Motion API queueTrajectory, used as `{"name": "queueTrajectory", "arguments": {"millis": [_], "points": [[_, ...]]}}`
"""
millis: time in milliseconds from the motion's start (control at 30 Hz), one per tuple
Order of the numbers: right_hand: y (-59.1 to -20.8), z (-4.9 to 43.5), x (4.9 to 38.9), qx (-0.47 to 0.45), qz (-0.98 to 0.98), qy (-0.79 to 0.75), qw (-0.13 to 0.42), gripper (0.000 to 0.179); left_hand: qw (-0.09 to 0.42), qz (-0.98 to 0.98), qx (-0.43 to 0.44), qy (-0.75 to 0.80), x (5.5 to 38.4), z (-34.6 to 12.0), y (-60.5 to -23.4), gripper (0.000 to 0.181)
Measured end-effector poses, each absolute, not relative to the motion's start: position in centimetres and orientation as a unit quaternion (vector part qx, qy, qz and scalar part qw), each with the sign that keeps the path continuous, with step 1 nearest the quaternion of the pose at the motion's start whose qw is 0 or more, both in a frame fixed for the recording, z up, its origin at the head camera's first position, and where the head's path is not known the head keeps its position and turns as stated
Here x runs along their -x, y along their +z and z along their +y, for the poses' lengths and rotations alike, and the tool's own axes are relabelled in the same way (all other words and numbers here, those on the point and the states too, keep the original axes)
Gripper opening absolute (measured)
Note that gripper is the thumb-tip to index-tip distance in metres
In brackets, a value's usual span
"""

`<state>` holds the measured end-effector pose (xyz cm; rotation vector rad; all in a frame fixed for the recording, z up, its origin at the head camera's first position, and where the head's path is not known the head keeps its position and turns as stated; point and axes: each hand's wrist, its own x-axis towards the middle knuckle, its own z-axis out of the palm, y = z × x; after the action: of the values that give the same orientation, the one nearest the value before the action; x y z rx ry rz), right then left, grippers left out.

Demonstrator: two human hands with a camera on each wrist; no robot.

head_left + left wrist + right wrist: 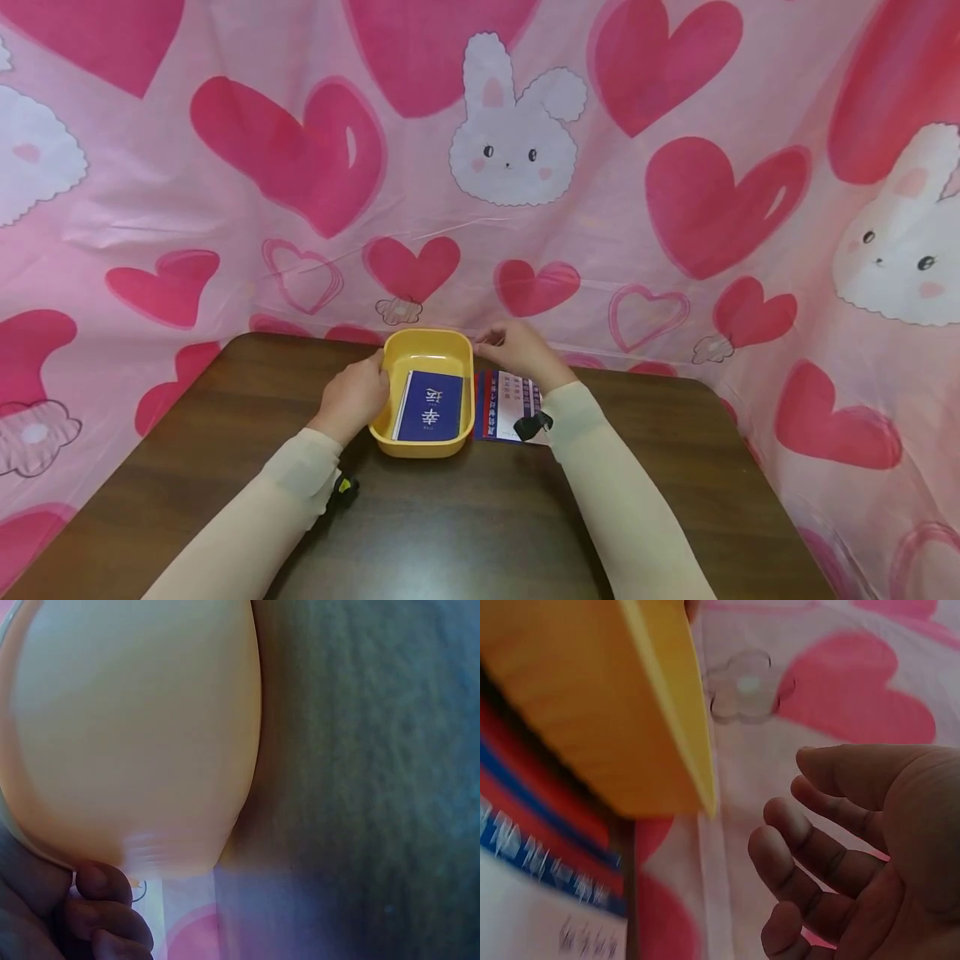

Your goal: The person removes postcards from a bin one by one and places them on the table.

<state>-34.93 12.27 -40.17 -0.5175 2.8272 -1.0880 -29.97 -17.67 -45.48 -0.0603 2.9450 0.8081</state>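
Note:
A yellow plastic tray (423,450) with rounded corners stands on the table; its outer wall (135,735) fills much of the left wrist view. Inside it lies a blue card or booklet (435,406) with white characters, over white edges. My left hand (354,396) grips the tray's left rim, fingers curled under it in the left wrist view. Near the tray's far right corner is my right hand (519,350), its fingers loosely bent and apart from the tray (577,697) in the right wrist view, holding nothing. Printed booklets or sheets (510,396) lie beside the tray, partly under my right wrist.
The brown wooden table (420,533) ends just behind the tray. A pink cloth (420,192) with hearts and rabbits hangs around its back and sides. Dark straps (532,426) sit at both wrists.

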Motion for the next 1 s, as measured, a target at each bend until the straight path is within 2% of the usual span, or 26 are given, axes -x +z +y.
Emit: {"name": "queueTrajectory", "arguments": {"millis": [367, 600, 867, 1000], "points": [[-38.4, 5.1, 36.8, 0.226, 0.922, -0.296, 0.105, 0.026, 0.052, 0.959, 0.023, 0.277, 29.8, -18.1, -45.3, 0.064], [-39.6, 2.1, 38.2, 0.189, 0.944, -0.222, 0.157, 0.034, 0.046, 0.964, 0.015, 0.261, 30.0, -17.9, -45.7, 0.062], [-40.9, 0.6, 37.9, 0.197, 0.958, -0.110, 0.175, 0.055, 0.038, 0.966, 0.013, 0.256, 30.1, -17.8, -45.9, 0.061], [-41.4, 0.1, 37.7, 0.224, 0.957, -0.064, 0.175, 0.055, 0.043, 0.965, 0.014, 0.258, 30.2, -17.9, -45.7, 0.061]]}}
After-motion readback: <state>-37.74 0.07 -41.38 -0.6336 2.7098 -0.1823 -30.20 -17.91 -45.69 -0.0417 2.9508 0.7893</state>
